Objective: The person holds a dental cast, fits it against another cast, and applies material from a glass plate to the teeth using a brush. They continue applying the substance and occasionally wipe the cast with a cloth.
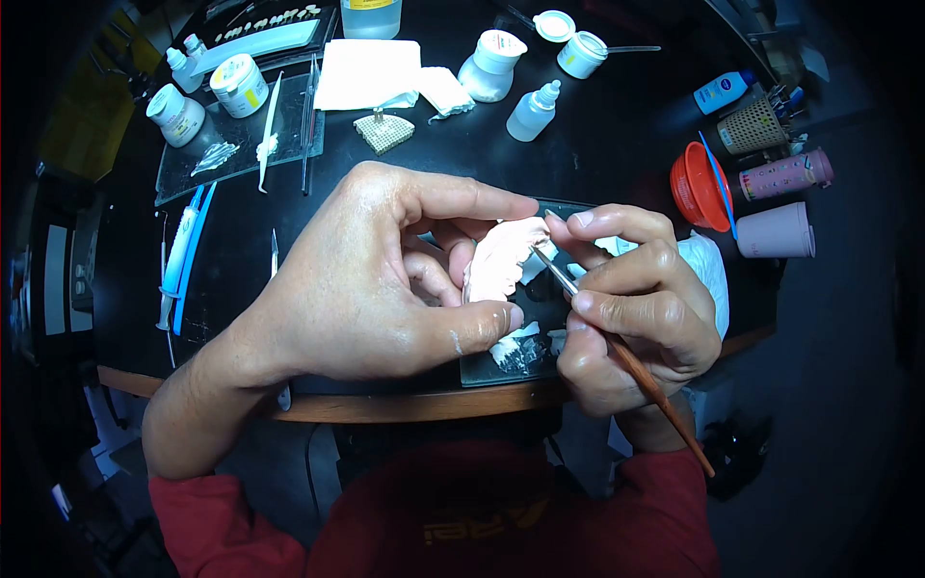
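**Plaster cast held in the air, tool tip at its inner edge**

Head view. The pale plaster cast (496,260) is in the left hand (356,275), above the dark glass plate (477,373). Left fingers: partly closed, gripping the cast, forefinger by the upper end, thumb at the lower. Right hand (665,313): fingers bent, pinching the wooden-handled tool (640,372) near its metal neck; tip at the cast's inner edge. Pressure at the tip: cannot tell. Right forefinger reaches close to the cast's upper end; contact unclear.

Risks (judged): a slip of the tip, from too much push or an unsupported wrist, could chip or scratch the knobbly edge. A tight left squeeze could crack a thin part; a loose one, with white residue on the thumb, could let the cast turn or drop onto the plate.
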